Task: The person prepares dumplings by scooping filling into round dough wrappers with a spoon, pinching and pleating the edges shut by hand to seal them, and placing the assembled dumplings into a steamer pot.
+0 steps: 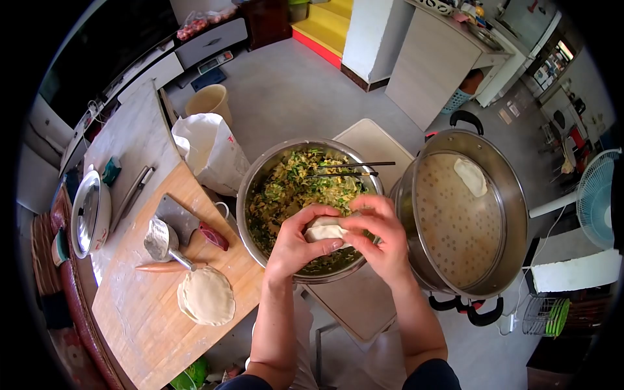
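With our left hand [292,242] and right hand [380,231] we grasp a folded dumpling [325,231] above the bowl [245,208] of chopped filling [286,188] (two chopsticks [357,174] rest across its rim). A second dumpling [470,177] lies in the pot [514,214].

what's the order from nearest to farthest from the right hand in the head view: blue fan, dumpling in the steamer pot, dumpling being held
1. Held dumpling: at the right hand, over the metal bowl
2. Steamer dumpling: to the right, inside the steamer pot
3. Blue fan: farther right, past the pot
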`<state>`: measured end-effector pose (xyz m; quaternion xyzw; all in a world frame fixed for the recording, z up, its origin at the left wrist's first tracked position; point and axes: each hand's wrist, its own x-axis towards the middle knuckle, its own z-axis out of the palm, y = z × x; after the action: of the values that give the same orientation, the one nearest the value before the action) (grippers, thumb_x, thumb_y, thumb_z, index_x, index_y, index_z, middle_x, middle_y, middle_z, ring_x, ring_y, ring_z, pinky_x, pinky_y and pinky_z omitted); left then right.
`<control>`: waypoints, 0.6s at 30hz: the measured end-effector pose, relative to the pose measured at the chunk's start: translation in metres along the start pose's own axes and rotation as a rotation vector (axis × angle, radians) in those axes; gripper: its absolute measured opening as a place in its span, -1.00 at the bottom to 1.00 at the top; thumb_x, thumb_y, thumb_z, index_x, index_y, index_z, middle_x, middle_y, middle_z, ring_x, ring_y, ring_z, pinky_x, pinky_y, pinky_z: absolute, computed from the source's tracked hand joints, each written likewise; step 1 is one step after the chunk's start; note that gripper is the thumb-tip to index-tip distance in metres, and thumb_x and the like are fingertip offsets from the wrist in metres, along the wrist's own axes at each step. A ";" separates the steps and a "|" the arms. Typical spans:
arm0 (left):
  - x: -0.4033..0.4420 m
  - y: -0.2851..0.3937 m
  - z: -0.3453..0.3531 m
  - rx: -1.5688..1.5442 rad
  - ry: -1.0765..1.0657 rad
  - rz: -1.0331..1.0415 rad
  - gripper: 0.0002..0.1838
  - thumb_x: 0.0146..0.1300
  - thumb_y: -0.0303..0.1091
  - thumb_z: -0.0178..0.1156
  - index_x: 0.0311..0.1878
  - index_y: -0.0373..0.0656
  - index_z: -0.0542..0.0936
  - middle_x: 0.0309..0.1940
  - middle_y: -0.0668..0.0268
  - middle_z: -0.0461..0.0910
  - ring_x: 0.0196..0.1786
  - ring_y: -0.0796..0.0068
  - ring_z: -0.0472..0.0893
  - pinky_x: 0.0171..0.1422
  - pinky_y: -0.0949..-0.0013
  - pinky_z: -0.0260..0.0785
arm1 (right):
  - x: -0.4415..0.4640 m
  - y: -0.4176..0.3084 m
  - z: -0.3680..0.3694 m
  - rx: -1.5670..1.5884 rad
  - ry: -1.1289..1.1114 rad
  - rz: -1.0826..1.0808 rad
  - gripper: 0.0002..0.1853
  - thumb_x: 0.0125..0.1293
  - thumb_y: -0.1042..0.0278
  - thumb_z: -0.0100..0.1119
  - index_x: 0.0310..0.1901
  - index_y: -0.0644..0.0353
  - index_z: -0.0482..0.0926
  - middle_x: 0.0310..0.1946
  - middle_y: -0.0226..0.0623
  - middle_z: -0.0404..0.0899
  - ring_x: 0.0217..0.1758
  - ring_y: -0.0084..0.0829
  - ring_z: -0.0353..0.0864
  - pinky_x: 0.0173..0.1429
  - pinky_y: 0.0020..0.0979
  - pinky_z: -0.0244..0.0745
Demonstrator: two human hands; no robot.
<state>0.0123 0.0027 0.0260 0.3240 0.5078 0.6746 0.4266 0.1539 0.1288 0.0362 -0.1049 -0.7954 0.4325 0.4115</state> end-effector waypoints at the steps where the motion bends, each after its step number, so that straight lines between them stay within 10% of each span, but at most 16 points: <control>1: -0.001 0.002 -0.001 -0.015 0.002 -0.014 -0.47 0.02 -0.51 0.52 0.09 -0.25 0.55 -0.16 0.39 0.62 -0.15 0.65 0.58 -0.10 0.53 0.48 | 0.001 -0.007 0.007 0.238 0.035 0.160 -0.54 0.14 0.44 0.46 0.11 0.22 0.62 -0.06 -0.29 0.64 0.04 -0.34 0.59 0.06 -0.41 0.52; 7: 0.000 0.007 -0.005 0.394 -0.087 0.184 -0.26 -0.08 -0.39 0.60 0.22 -0.20 0.50 0.03 0.31 0.59 0.03 0.43 0.61 0.11 0.37 0.49 | -0.008 0.017 0.000 0.482 -0.291 0.440 -0.32 0.24 0.34 0.43 0.36 0.31 0.41 0.17 -0.15 0.60 0.16 -0.41 0.60 0.25 -0.39 0.50; 14: 0.002 -0.004 -0.004 -0.101 0.004 0.177 0.48 -0.50 0.09 0.70 0.57 -0.14 0.08 0.35 0.21 0.36 0.44 0.29 0.30 0.37 0.13 0.35 | -0.012 0.013 0.007 1.170 -0.021 0.674 -0.45 0.27 0.47 0.36 0.29 0.33 0.46 0.18 -0.17 0.57 0.20 -0.42 0.57 0.33 -0.35 0.48; 18: 0.002 -0.012 0.023 -0.307 -0.028 0.030 0.22 -0.19 -0.16 0.69 0.52 -0.20 0.16 0.19 0.31 0.50 0.23 0.39 0.52 0.39 0.27 0.33 | -0.009 -0.006 0.012 0.475 -0.047 0.372 -0.56 0.33 0.45 0.31 0.23 0.31 0.52 0.15 -0.21 0.57 0.18 -0.36 0.57 0.26 -0.36 0.46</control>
<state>0.0347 0.0151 0.0213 0.2722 0.3877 0.7460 0.4680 0.1518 0.1130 0.0318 -0.1395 -0.6484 0.6766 0.3199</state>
